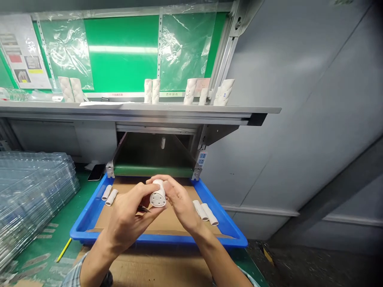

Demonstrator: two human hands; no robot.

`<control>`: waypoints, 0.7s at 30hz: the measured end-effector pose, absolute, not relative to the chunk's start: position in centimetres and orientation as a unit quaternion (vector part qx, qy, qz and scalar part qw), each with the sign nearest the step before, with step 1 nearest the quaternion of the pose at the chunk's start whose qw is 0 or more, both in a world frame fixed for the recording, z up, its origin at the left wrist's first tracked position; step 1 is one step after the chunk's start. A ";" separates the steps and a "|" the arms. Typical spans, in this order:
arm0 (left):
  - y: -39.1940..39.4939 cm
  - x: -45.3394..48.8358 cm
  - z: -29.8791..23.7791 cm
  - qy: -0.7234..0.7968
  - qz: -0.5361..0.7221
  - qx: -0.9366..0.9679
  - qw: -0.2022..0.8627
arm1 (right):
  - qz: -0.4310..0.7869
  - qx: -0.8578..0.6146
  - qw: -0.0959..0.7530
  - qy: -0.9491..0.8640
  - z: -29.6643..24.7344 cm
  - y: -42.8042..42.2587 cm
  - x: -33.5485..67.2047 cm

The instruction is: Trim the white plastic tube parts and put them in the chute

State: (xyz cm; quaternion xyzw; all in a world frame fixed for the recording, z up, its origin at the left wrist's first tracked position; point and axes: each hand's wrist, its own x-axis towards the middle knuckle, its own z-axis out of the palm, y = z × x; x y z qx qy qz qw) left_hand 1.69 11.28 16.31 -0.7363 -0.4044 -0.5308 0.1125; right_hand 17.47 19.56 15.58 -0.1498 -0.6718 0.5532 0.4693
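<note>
Both my hands hold one white plastic cylinder [158, 195] above the blue tray [158, 239]. Its round end faces me and shows several small holes. My left hand [127, 211] is closed on its left side, with the thumb on top. A thin dark pointed tool [143, 208] sticks out between that hand's fingers; its kind is unclear. From the right, my right hand [181, 201] grips the same part, its fingers partly hidden behind it. Two white cylinders [111, 197] lie at the tray's left side, and two more [210, 214] at its right.
Beyond the tray, a green conveyor belt [154, 170] carries one small white cylinder [163, 143]. A metal shelf [167, 113] with several white pieces crosses above. Stacked clear plastic trays [36, 199], a phone [96, 172] and a yellow stick [64, 250] are at left.
</note>
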 end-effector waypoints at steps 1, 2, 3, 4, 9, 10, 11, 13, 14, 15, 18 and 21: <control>11.1 1.7 16.5 -0.400 -0.536 -0.733 0.123 | 0.522 -0.164 0.470 -0.693 15.6 19.7 17.5; 10.9 1.7 16.7 -0.395 -0.540 -0.731 0.133 | 0.495 -0.178 0.473 -0.707 15.6 19.9 17.5; 10.7 1.8 16.8 -0.391 -0.541 -0.731 0.141 | 0.476 -0.189 0.477 -0.714 15.6 20.2 17.7; 10.5 1.8 17.0 -0.389 -0.542 -0.731 0.147 | 0.465 -0.196 0.481 -0.717 15.6 20.4 17.9; 9.6 2.2 17.2 -0.375 -0.541 -0.733 0.170 | 0.431 -0.207 0.503 -0.720 16.2 21.4 19.5; 9.4 2.2 17.2 -0.372 -0.541 -0.734 0.176 | 0.423 -0.210 0.508 -0.721 16.3 21.5 19.7; 9.2 2.3 17.2 -0.371 -0.539 -0.734 0.182 | 0.415 -0.212 0.511 -0.722 16.5 21.5 19.9; 9.1 2.5 17.4 -0.370 -0.535 -0.735 0.192 | 0.398 -0.216 0.517 -0.727 16.8 21.7 20.2; 9.1 2.6 17.6 -0.370 -0.532 -0.737 0.195 | 0.390 -0.216 0.519 -0.730 17.0 21.7 20.3; 9.0 2.6 17.9 -0.369 -0.526 -0.741 0.197 | 0.382 -0.216 0.521 -0.732 17.1 21.7 20.5; 8.1 2.4 18.7 -0.389 -0.490 -0.756 0.194 | 0.363 -0.222 0.521 -0.740 17.4 21.5 21.5; 4.3 1.2 17.9 -0.450 -0.445 -0.749 0.197 | 0.316 -0.260 0.508 -0.758 17.0 21.4 22.4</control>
